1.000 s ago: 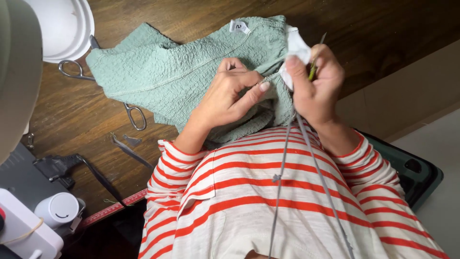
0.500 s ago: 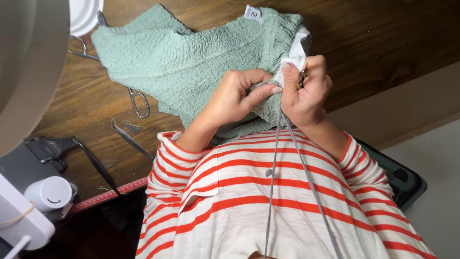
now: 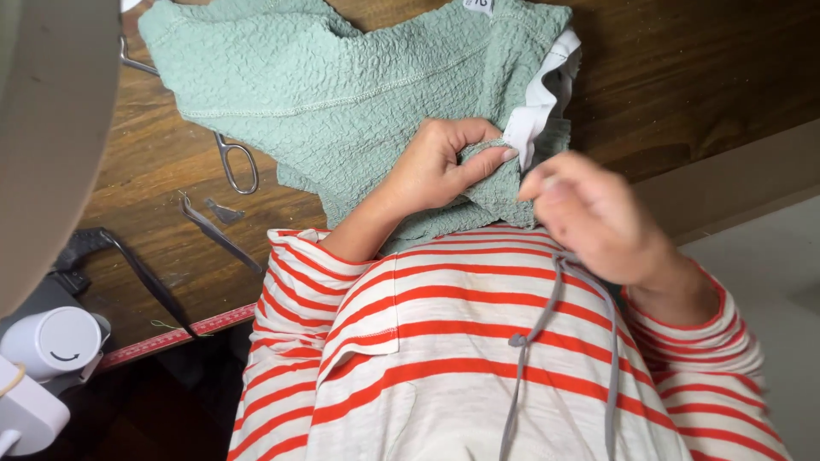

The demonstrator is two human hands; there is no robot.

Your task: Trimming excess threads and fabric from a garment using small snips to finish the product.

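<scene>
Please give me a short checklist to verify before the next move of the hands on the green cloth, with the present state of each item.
1. Left hand pinches the green cloth at its edge: ok.
2. White elastic band shows at the cloth edge, beside the left fingers: ok.
3. Right hand holds a tool: cannot tell, it is blurred.
4. Cloth lies on the wooden table: ok.
5. Scissors lie apart from both hands, partly under the cloth: ok.
</scene>
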